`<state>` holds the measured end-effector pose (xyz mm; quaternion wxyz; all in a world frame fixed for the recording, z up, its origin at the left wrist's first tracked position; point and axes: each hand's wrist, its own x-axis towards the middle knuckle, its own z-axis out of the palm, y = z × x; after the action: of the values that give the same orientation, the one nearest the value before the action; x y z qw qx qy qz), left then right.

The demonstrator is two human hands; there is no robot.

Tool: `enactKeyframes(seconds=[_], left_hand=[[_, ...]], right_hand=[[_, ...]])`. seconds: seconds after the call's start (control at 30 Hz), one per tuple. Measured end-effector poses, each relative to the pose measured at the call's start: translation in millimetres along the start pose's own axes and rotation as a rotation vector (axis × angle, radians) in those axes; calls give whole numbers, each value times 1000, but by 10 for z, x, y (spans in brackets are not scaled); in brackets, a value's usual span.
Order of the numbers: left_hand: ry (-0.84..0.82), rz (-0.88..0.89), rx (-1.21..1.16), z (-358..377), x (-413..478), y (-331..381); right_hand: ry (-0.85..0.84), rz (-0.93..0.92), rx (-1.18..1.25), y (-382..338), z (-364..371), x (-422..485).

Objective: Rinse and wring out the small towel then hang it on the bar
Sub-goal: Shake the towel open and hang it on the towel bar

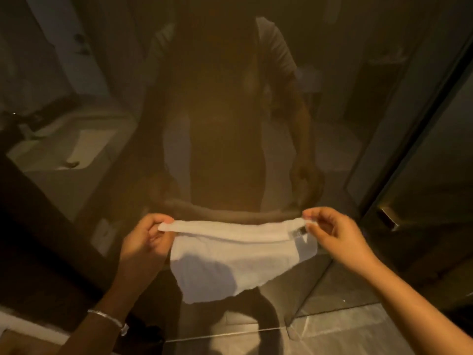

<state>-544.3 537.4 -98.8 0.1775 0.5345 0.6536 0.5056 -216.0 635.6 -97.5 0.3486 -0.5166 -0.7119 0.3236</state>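
The small white towel point(238, 262) hangs in front of a dark glass panel, its top edge folded over in a thick band. A short shiny piece of the bar point(302, 230) shows under the towel's top right corner; the rest of the bar is hidden by the cloth. My left hand point(146, 242) pinches the top left corner of the towel. My right hand point(332, 234) pinches the top right corner between thumb and fingers. The lower part of the towel hangs loose and uneven.
The glass panel point(230, 124) reflects a person and a white basin point(66, 149) at the left. A glass door with a metal handle point(387, 219) stands at the right. Grey floor tiles point(345, 326) lie below. A dark wall edge is at the left.
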Motion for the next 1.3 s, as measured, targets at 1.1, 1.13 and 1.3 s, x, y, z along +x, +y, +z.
enactKeyframes(seconds=[1.1, 1.13, 1.3], left_hand=[[-234, -764, -395, 115, -443, -981], [-238, -761, -389, 120, -447, -998], [-172, -787, -139, 237, -379, -1034]], right_hand=[[-255, 495, 365, 847, 406, -192], [-252, 487, 357, 860, 432, -188], [-178, 511, 238, 955, 530, -135]])
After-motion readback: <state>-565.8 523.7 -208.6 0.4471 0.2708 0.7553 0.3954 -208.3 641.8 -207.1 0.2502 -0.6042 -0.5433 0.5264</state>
